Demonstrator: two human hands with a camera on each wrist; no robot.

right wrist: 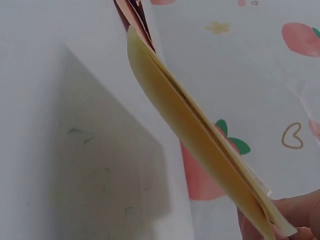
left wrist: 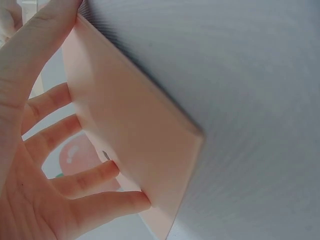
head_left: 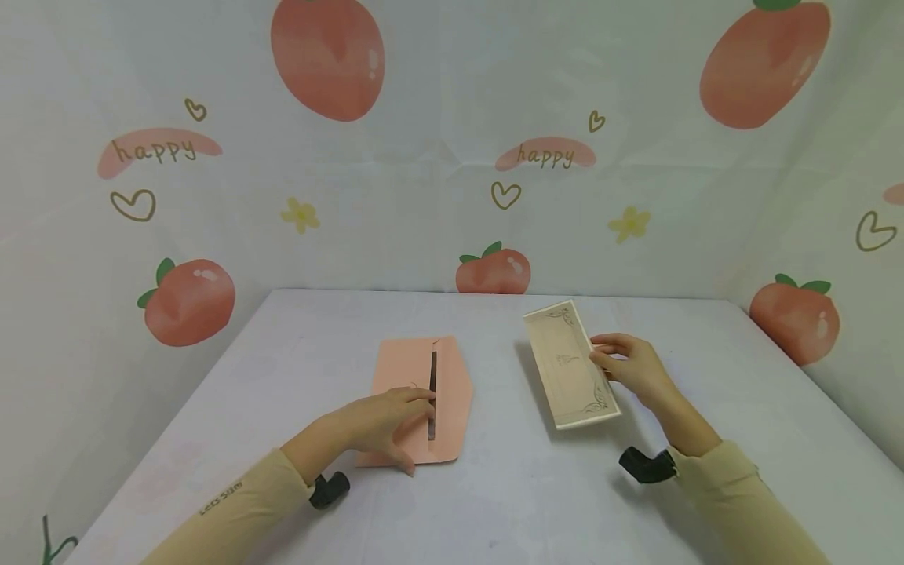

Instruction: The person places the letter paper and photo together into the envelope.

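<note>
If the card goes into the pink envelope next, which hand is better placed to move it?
Probably the right: the right hand pinches the card, raised above the table. The left hand rests on the envelope at its dark slit, so it seems better for steadying.

Lower in the frame, you have two hands (head_left: 384,416) (head_left: 634,370), two black pieces (head_left: 648,464), one pink envelope (head_left: 402,365), one cream card (head_left: 572,377), perhaps double-leaved; higher, five printed fruits (head_left: 189,302), five hearts (head_left: 505,196), two flowers (head_left: 300,215), two "happy" labels (head_left: 159,149).
</note>
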